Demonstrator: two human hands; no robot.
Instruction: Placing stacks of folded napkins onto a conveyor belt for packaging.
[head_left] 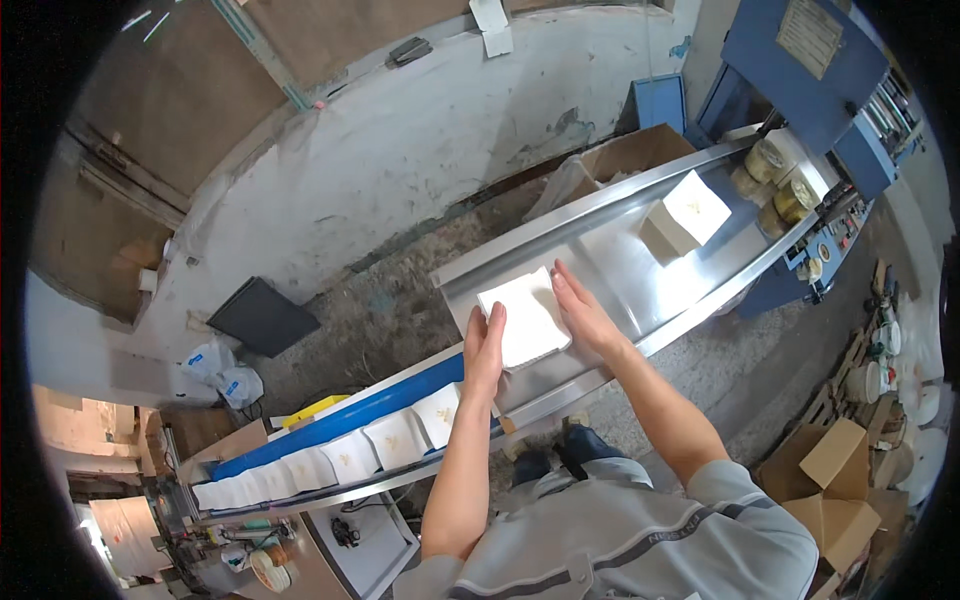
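Between my two palms is a squarish stack of white paper napkins (527,320), over the near end of a shiny metal trough (600,250). My left hand (484,350) presses its left side with the fingers together. Against its right side my right hand (585,312) lies with straight fingers. Whether the stack rests on the metal cannot be told. Farther up the trough stands another white stack (690,215) with a small gold mark on top. To the left, a row of several similar stacks (348,457) sits along a blue conveyor belt (340,425).
A blue machine (805,75) stands at the trough's far right end, with rolls of tape (765,160) near it. Behind the trough is a cardboard box (640,155). Open cartons (835,480) lie at the lower right. A dark panel (263,316) leans by the wall.
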